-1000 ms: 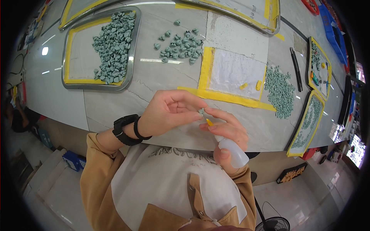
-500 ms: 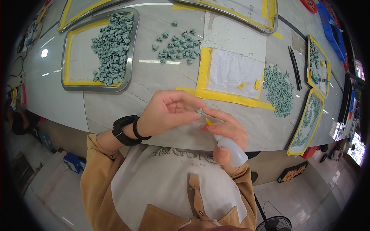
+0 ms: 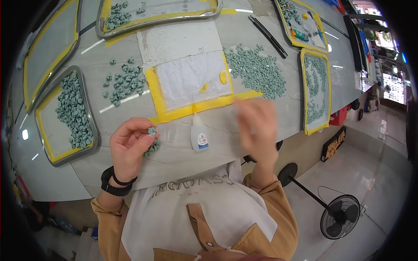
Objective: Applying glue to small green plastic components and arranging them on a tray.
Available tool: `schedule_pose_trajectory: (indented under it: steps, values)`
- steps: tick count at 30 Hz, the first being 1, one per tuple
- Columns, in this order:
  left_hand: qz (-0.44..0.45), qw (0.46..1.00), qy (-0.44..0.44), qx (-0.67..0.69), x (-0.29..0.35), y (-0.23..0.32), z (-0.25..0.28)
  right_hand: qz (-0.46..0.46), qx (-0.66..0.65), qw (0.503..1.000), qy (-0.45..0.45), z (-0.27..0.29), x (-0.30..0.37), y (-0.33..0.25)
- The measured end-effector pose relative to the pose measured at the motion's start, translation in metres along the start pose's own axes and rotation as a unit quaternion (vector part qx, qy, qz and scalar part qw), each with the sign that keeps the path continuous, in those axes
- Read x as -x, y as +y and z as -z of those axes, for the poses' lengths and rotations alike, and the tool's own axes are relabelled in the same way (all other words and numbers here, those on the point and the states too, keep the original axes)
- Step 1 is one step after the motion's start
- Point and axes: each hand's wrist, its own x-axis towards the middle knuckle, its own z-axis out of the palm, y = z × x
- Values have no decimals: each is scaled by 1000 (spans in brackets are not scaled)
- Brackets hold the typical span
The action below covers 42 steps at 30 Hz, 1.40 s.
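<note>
My left hand (image 3: 128, 148) pinches a small grey-green molded piece (image 3: 151, 131) between thumb and fingertips, just over the table. Right below it lies a little cluster of similar green pieces (image 3: 152, 148), partly hidden by the thumb. A white squeeze bottle of glue (image 3: 200, 135) with a yellow cap and a thin needle tip rests on the table between my hands, touched by neither. My right hand (image 3: 257, 128) hovers right of the bottle, near a spread of tiny green pieces (image 3: 257, 71); motion smears its fingers.
Beyond the bottle, a white sheet (image 3: 187, 80) edged with yellow tape bears two yellow bits. Loose larger green pieces (image 3: 126, 82) lie left of it. A metal tray (image 3: 96, 137) of green pieces stands at left, yellow-edged trays (image 3: 327, 111) at right. Black pens (image 3: 269, 37) lie at far right.
The glue bottle has gone from my right hand onto the table. My hands have parted, the left keeping its green piece, the right moving away rightward. The whole view has turned toward the right.
</note>
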Motion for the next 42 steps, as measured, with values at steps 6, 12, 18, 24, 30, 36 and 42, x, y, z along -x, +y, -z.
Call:
schedule_pose_trajectory:
  steps: [6, 12, 18, 24, 30, 36, 42]
  values:
    - [23, 999, -25, 4, -2, 0, -7, -294, 79, 937, 173, 35, 32, 110]
    - [-5, 998, -59, -26, 2, 0, -4, -253, 113, 950, 142, 31, 29, 116]
    - [87, 990, -113, -4, -3, 4, -9, -81, -38, 971, 220, 13, 11, 27]
    - [114, 982, -151, 10, 2, 9, -13, 64, -300, 951, -29, -43, -16, -55]
    - [116, 980, -153, 55, 5, 10, -6, 7, -378, 921, -88, -54, -18, -65]
    - [114, 981, -132, 87, 8, 13, -7, -1, -390, 916, -96, -52, -16, -74]
    - [85, 986, -123, 73, 8, 11, -6, -51, -399, 905, -136, -51, -15, -74]
